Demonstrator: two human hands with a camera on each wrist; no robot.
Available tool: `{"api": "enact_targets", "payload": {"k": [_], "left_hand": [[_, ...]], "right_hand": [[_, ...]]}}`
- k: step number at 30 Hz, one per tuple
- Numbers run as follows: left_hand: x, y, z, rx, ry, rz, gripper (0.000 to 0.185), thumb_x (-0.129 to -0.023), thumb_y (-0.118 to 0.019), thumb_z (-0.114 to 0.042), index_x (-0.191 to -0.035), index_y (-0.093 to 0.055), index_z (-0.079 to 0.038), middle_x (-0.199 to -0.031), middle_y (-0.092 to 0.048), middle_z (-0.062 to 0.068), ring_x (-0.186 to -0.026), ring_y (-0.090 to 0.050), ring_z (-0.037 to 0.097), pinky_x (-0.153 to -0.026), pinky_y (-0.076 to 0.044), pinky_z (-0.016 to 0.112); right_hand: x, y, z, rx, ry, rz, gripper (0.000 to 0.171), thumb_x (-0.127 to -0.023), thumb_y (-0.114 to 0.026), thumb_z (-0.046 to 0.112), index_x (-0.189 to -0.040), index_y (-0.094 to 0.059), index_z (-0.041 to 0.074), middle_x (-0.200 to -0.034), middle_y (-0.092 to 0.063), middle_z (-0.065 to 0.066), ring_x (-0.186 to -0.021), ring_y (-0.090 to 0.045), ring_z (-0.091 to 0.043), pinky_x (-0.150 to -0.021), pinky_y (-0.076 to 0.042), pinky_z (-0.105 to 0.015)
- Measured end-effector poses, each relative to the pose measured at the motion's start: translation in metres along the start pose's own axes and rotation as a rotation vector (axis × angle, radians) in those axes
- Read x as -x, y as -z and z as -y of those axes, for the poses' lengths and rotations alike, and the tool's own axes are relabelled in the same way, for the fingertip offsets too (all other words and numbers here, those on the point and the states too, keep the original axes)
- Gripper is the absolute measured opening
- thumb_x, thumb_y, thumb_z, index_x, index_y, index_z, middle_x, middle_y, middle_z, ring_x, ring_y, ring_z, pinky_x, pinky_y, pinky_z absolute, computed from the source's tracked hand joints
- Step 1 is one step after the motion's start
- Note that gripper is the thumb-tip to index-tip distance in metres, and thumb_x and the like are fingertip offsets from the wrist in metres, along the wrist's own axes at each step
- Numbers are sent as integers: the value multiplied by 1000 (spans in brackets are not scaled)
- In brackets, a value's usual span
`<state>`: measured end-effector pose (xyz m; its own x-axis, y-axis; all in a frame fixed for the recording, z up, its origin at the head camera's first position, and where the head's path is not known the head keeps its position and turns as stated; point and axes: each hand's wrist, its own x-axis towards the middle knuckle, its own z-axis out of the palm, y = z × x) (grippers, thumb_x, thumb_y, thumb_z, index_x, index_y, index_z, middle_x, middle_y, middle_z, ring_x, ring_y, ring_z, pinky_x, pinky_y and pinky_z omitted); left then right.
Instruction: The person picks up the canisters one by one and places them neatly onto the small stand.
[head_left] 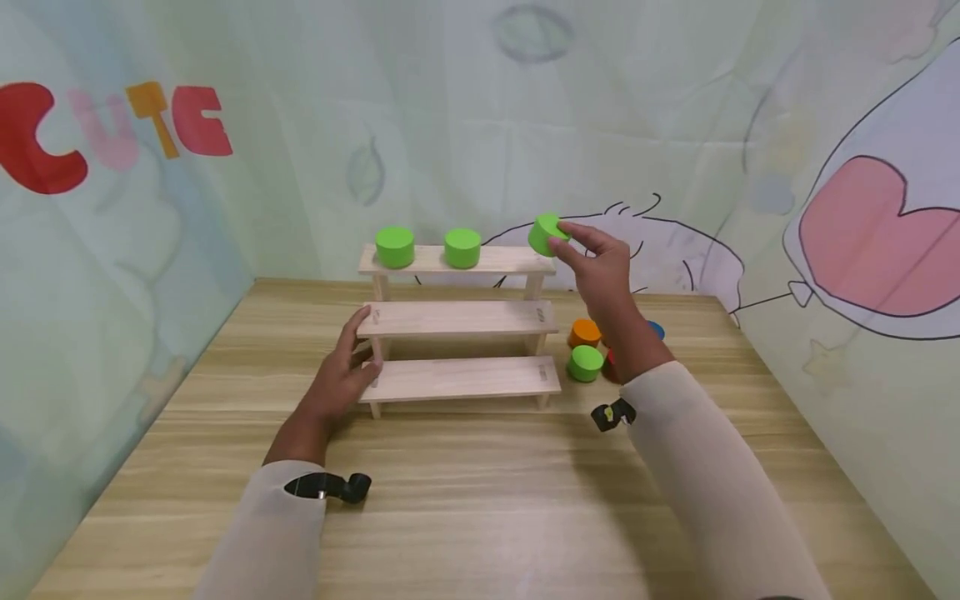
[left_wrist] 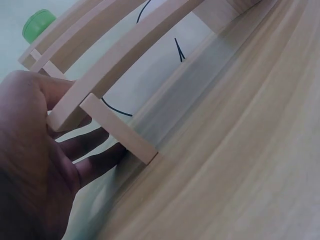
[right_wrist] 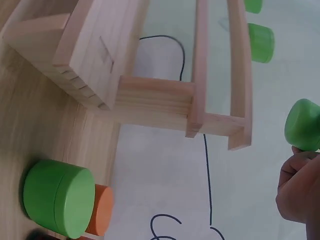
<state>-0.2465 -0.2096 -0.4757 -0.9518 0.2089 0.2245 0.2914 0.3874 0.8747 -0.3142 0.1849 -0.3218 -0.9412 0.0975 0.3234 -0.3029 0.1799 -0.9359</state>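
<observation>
A three-tier wooden stand (head_left: 461,318) stands on the table. Two green round blocks, one at the left end (head_left: 394,248) and one near the middle (head_left: 462,249), sit on its top tier. My right hand (head_left: 606,279) pinches a third green block (head_left: 546,234) between thumb and fingers, tilted, over the right end of that tier; the right wrist view shows this block (right_wrist: 303,125) apart from the stand. My left hand (head_left: 341,379) grips the stand's left side, thumb at the lowest tier. In the left wrist view its fingers (left_wrist: 102,165) reach behind a leg.
Right of the stand, on the table (head_left: 480,500), are a green block (head_left: 585,363), an orange block (head_left: 585,333), a partly hidden red block (head_left: 612,367) and a blue block (head_left: 656,329). A printed cloth (head_left: 450,125) hangs behind and along both sides.
</observation>
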Motion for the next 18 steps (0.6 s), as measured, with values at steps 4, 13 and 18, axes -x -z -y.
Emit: {"api": "enact_targets", "payload": {"k": [4, 13, 18], "left_hand": [[2, -1, 4, -18, -16, 0, 90, -110, -56, -6, -177, -2, -32, -176, -25, 33, -154, -39, 65, -120, -37, 78], [2, 0, 4, -18, -16, 1, 90, -110, -57, -6, -177, -3, -30, -170, -33, 39, -151, -43, 65, -118, -40, 77], [3, 0, 4, -13, -30, -3, 88, -110, -56, -6, -177, -4, -28, -167, -37, 41, -150, -45, 64, -119, -40, 76]], "right_hand": [[-7, -15, -7, 54, -3, 5, 41, -99, -83, 24, -138, -77, 11, -153, -68, -8, -151, -54, -21, -125, -48, -38], [-11, -36, -12, 174, -56, -44, 41, -97, -86, 29, -134, -79, 14, -153, -69, -6, -153, -54, -24, -127, -45, -43], [-10, -41, -12, 180, -25, -48, 40, -96, -87, 26, -132, -79, 10, -153, -69, -10, -154, -54, -28, -129, -43, -48]]}}
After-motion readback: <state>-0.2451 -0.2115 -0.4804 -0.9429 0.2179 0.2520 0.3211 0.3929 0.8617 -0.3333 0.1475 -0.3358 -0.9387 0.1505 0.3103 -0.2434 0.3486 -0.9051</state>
